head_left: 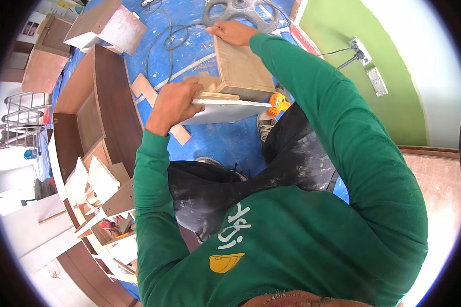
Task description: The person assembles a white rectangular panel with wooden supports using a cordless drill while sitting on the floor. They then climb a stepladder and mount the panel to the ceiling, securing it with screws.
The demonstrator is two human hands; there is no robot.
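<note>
A plywood box, like a drawer (245,69), stands on the floor in front of my knees. Along its near side runs a white-faced panel (223,113), its thin top edge turned up toward me. My left hand (173,105) is closed round the left end of this panel, with the fingertips hidden in part. At the box's far left corner, my right hand (234,33) grips the top edge, thumb and fingers over it. A yellow power tool (278,104) sits by the panel's right end, beside my shoe, mostly hidden.
Blue sheeting (230,140) covers the floor. A long brown cabinet (110,97) lies at left, near wood offcuts (105,179). A grey wheel-like base (241,11) and a black cable (170,38) are beyond the box. The green wall (343,36) at right has sockets with plugs (361,51).
</note>
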